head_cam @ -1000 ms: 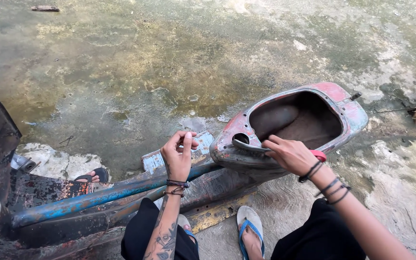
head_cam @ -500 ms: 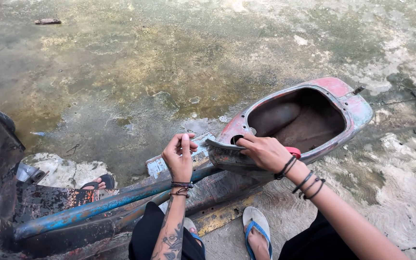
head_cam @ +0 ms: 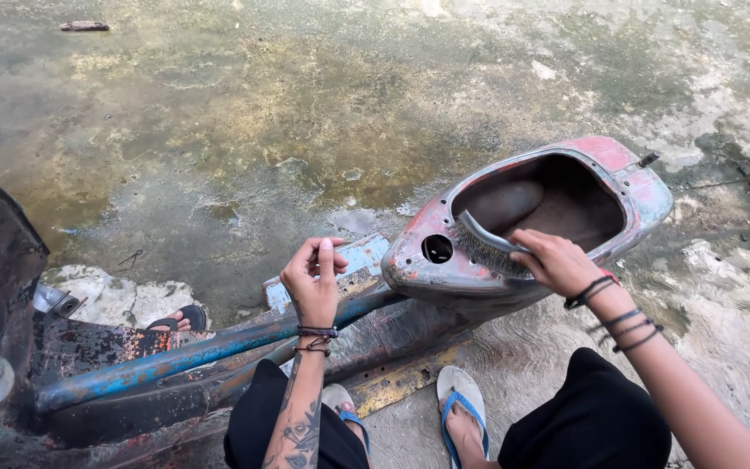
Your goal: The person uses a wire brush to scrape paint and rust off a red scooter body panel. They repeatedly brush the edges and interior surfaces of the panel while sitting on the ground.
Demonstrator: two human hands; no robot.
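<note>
So this is mid-scrub on the old scooter shell (head_cam: 531, 217), the faded red one with paint flaking off, propped open side up on the rusty frame. The right hand (head_cam: 557, 260) is wrapped tight around the handle of a wire brush (head_cam: 490, 245), and the bristles sit on the near rim of the shell, just right of the round hole (head_cam: 437, 248) (the handle end is buried in the fist, so I can't see how it finishes). The left hand (head_cam: 314, 280) is off the shell, hovering over the blue frame tube (head_cam: 175, 360) with the fingers loosely curled and thumb meeting fingertips; if there's something small pinched in there I honestly can't tell. Judging by the scene, the step in hand is brushing rust and loose paint off the rim. The next stroke probably wants firm downward pressure along the edge, and that free hand could brace the shell so it doesn't rock on the frame. A sandalled foot (head_cam: 457, 412) is planted on the wet concrete ground (head_cam: 305, 113) below.
</note>
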